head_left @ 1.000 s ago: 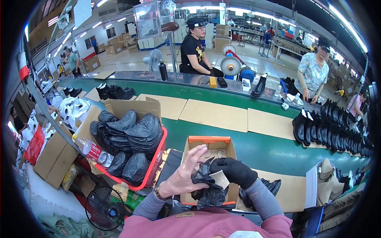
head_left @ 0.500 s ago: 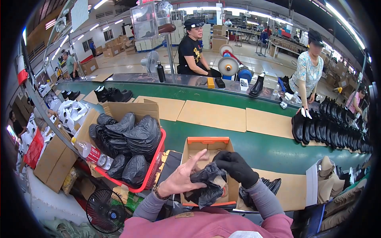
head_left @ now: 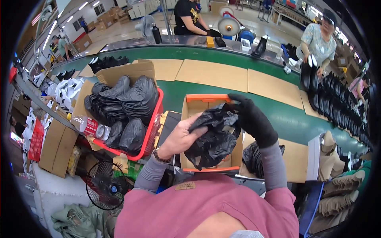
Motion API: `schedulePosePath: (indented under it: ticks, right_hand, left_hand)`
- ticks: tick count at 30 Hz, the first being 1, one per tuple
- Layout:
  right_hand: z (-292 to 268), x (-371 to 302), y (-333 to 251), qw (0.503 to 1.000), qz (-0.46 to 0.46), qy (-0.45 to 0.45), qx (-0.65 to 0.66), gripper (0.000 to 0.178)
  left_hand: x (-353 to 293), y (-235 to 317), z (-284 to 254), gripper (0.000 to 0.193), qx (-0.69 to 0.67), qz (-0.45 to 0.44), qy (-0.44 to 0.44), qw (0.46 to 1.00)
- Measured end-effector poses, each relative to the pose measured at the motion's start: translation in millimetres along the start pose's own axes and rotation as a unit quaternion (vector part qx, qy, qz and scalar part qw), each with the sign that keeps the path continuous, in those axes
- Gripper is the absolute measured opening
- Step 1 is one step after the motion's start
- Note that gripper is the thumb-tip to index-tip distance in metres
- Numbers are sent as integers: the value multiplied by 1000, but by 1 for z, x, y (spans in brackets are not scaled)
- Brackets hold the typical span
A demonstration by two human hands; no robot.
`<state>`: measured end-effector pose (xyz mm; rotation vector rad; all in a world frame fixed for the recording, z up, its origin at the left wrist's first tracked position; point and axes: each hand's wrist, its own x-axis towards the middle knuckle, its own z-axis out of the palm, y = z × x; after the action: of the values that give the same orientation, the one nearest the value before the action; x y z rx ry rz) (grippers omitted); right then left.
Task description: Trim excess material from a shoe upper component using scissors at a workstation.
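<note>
Between my hands a crumpled black plastic bag is spread over an orange-edged cardboard shoebox. My bare left hand grips the bag's left side, thumb on the near face. A black glove covers my right hand; its fingers are closed on the bag's upper right edge, near the box's far rim. The bag hides most of the box's inside. To the left, a red basket holds a carton with black plastic-wrapped bundles. More black plastic lies beside my right forearm.
Flat cardboard sheets line the green conveyor belt. A plastic bottle leans on the basket's near side. Rows of black shoes stand at right, by a co-worker. A black fan stands at lower left.
My view has tilted downward. The black bag is now spread wider between my hands, and my right hand has risen toward the box's far right corner. The co-worker at right now holds shoes.
</note>
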<state>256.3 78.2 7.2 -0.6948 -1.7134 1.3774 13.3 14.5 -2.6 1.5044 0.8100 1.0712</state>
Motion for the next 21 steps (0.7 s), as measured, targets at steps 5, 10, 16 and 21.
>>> schedulePosePath:
  ticks: [5, 10, 16, 21]
  right_hand:
    - [-4, -1, 31, 986, -117, -60, -107, 23]
    - [23, -14, 6, 993, -14, 112, -28, 14]
    - [37, -32, -27, 978, -170, 37, -119, 29]
    - [13, -49, -12, 967, -81, 200, 134, 75]
  left_hand:
    - [0, -3, -3, 52, 93, 24, -44, 994]
    - [-7, 0, 0, 61, 139, 10, -1, 990]
    - [1, -11, 5, 61, 258, 61, 15, 964]
    - [13, -6, 26, 73, 113, 184, 178, 960]
